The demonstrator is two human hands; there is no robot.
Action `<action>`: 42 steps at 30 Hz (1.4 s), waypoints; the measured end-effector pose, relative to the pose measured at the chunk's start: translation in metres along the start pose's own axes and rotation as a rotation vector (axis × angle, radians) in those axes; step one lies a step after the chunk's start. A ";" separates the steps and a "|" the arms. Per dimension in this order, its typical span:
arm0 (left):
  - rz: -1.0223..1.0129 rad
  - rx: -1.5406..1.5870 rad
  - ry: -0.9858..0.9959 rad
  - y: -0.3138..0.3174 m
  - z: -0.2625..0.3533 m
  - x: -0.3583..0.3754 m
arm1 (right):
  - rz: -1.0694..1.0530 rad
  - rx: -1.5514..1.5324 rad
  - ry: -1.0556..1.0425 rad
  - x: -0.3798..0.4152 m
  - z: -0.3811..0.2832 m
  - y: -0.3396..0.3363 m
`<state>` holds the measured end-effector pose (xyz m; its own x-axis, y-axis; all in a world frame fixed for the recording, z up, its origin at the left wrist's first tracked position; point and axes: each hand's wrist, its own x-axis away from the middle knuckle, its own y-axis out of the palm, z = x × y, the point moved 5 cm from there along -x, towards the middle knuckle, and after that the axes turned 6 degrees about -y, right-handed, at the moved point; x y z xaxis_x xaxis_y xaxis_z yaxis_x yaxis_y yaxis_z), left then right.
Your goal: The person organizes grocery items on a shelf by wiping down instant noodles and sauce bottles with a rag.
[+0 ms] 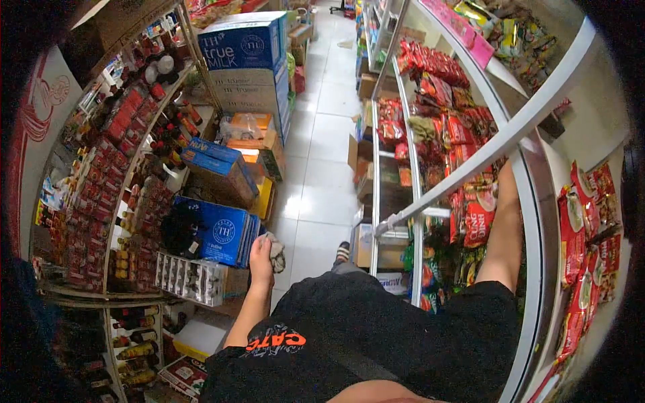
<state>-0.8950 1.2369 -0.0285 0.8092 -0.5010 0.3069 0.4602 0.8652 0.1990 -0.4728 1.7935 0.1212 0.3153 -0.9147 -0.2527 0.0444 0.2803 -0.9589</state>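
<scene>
My left hand (261,260) is closed around a crumpled greyish cloth (277,256), held low beside the blue cartons on the left. My right arm reaches into the shelving on the right. Only the wrist end of my right hand (506,176) shows near the slanted metal rail (470,171); its fingers are hidden, so what it touches cannot be made out. Beside that forearm hang red noodle packets (480,218). More red packets (463,131) fill the shelf farther along. A greenish-brown crumpled cloth-like thing (422,129) lies among them.
A tiled aisle (322,141) runs ahead between the shelves. Stacked milk cartons (245,50), a blue carton (218,232) and an egg tray (190,278) stand along the left. Bottles and small packets fill the left shelf (111,295). Red packets (579,235) hang at far right.
</scene>
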 end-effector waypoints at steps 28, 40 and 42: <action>-0.447 -0.213 -0.104 0.036 -0.035 0.001 | 0.070 -1.419 -0.114 0.130 0.003 -0.081; -0.707 0.057 -0.435 0.074 -0.020 0.010 | -0.166 -1.590 -0.583 0.181 -0.107 -0.127; -0.802 0.051 -0.554 0.089 -0.016 0.021 | -0.153 -1.512 -0.609 0.191 -0.143 -0.127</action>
<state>-0.8310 1.3032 -0.0194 -0.0293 -0.8905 0.4540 0.7726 0.2680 0.5756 -0.5534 1.5422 0.1762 0.7173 -0.5598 -0.4150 -0.6897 -0.6553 -0.3081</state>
